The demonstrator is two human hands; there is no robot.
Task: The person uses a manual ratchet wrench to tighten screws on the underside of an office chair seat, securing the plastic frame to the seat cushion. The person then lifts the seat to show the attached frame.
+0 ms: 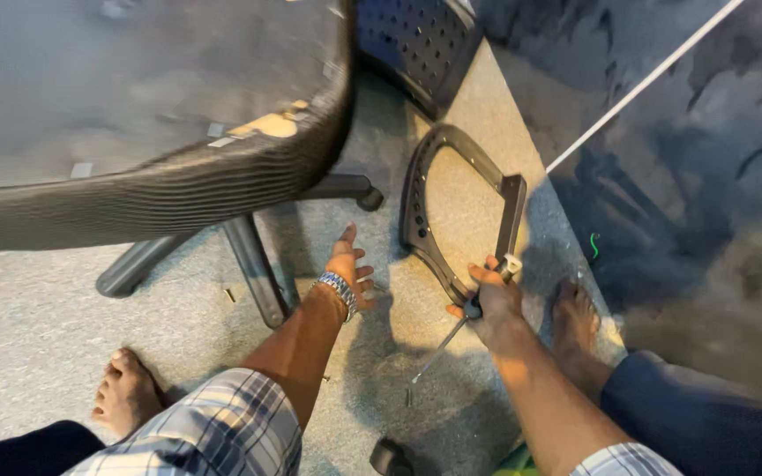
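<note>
Checked sleeves and dark trouser legs fill the near edge of the view, with one bare foot [125, 392] at the left and another [575, 319] at the right, both on the grey carpet [46, 326]. Right hand [491, 300] is closed around a thin metal tool [448, 344], whose shaft slants down toward the person; the fingers press together on its dark handle, right at the lower end of the armrest frame [425, 189]. That frame is a dark, curved plastic loop with a row of small holes along its left side and a squared bracket at its right end; it lies flat on the carpet, beside the dark rug [707, 176]. Left hand [348, 264], with a metal wristwatch [339, 289], hovers with fingers spread and holds nothing, just left of the frame. An office chair [134, 115] with a worn mesh seat stands at the far left, its base legs on the carpet.
</note>
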